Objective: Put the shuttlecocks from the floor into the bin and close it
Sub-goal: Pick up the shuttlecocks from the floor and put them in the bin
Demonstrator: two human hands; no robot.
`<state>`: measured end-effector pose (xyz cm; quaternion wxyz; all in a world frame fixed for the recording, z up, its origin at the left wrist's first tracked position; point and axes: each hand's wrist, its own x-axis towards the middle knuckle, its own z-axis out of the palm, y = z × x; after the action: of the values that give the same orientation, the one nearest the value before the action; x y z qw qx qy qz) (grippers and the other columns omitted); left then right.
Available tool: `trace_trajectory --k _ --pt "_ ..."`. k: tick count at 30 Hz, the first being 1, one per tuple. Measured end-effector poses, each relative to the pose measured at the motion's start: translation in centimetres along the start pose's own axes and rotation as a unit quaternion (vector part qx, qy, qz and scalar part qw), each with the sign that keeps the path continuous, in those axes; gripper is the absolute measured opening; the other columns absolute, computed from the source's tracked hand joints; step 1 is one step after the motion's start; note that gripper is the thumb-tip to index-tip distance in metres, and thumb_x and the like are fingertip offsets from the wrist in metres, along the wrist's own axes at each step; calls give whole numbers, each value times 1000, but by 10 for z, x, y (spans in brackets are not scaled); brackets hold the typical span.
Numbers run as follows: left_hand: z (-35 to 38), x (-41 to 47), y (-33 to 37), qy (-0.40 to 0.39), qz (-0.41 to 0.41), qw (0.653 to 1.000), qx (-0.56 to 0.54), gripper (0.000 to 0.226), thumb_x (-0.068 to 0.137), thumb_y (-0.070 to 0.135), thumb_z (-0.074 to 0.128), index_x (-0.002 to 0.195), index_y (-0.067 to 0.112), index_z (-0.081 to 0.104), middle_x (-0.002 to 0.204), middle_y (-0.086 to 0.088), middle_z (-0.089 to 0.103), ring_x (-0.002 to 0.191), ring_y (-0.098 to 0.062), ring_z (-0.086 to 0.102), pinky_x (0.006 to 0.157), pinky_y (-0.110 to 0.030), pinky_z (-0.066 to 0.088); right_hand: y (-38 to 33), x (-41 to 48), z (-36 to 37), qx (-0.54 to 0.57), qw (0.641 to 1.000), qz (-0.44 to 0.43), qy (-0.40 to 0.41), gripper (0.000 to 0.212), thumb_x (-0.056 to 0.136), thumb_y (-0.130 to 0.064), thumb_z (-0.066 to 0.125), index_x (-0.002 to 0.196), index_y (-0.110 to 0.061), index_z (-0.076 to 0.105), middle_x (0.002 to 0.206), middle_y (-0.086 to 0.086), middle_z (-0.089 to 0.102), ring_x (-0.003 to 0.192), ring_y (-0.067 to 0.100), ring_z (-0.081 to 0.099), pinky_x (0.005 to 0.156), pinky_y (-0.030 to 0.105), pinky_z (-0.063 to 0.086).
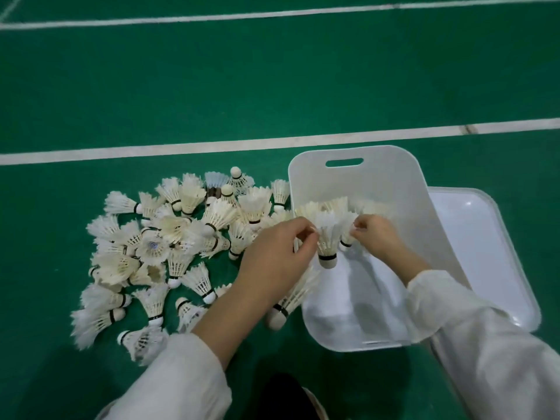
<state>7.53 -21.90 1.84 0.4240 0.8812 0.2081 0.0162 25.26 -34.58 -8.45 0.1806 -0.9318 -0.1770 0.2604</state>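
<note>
A person's left hand (281, 250) is pinching the feathers of a shuttlecock (328, 250). The right hand (377, 234) is pinching a second shuttlecock (348, 237) just beside it. Both are hanging cork-down over the open white bin (378, 183). A pile of shuttlecocks (169, 244) is lying on the green floor (272, 86) left of the bin, and the lid (491, 253) is lying to its right.

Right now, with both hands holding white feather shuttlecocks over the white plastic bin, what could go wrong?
1. The held white feather shuttlecocks, pinched by the left hand and right hand, hang by the white plastic bin's left rim; dropped here, some may land outside.
2. The left forearm crosses loose shuttlecocks on the green floor; lowering it may crush feathers.
</note>
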Motion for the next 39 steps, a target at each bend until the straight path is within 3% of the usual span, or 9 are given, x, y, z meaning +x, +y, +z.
trace_trajectory --k 3,5,11,14,17,22,28,33,39 --pt "5 0 -2 -3 -10 1000 6 16 92 36 47 93 27 60 86 12 64 41 -5 40 51 -33 44 2 7 8 12 1000 15 -6 22 86 -8 55 66 -14 51 82 10 56 80 25 50 67 25 31" --pt "7 0 -3 -10 -14 1000 15 15 92 36 47 93 27 60 87 13 64 40 -4 40 51 -31 42 4 9 12 17 1000 13 -2 7 86 -9 55 84 -8 62 91 14 62 86 28 54 68 25 33" --pt "6 0 -2 -8 -14 1000 24 14 92 37 48 92 29 60 88 15 63 44 -3 41 56 -31 45 0 -16 -27 -53 999 -8 5 46 82 -21 65 125 -17 48 129 10 43 103 31 57 89 36 43" --pt "3 0 1 -1 -11 1000 27 14 92 36 47 92 29 59 89 16 63 45 -1 42 55 -29 43 -10 -67 -70 76 987 -107 88 41 84 -18 64 121 -29 51 105 -1 55 80 21 60 80 36 49" --pt "5 0 9 2 6 1000 21 13 92 35 47 92 28 59 90 15 63 45 1 43 51 -26 36 -31 -121 -90 143 975 -164 -52 52 83 -22 66 122 -49 43 85 -8 60 62 12 60 60 21 49" --pt "15 -3 27 -23 53 998 28 17 93 36 46 99 25 58 89 11 63 62 -2 51 63 -31 48 -32 -125 -67 85 983 -157 -39 5 86 -23 60 87 -28 60 76 -9 63 64 8 60 57 23 47" --pt "1 -4 27 -12 14 996 -89 48 85 59 33 121 28 40 99 8 59 83 1 59 71 -20 49 16 -86 -70 7 1000 14 25 12 86 -17 59 86 -7 66 76 9 68 63 21 66 55 29 53" --pt "15 4 16 -15 66 998 -5 6 91 20 54 92 14 53 91 2 55 85 -14 55 79 -35 47 26 -38 -37 -38 997 53 -36 20 86 -11 52 80 4 63 71 16 64 65 31 67 65 35 55" --pt "23 4 5 26 133 989 51 9 85 17 64 89 10 67 87 10 52 88 -10 44 79 -6 30 42 -1 -10 -84 992 88 -8 16 74 -6 53 59 -10 53 67 11 54 69 29 56 65 28 46"
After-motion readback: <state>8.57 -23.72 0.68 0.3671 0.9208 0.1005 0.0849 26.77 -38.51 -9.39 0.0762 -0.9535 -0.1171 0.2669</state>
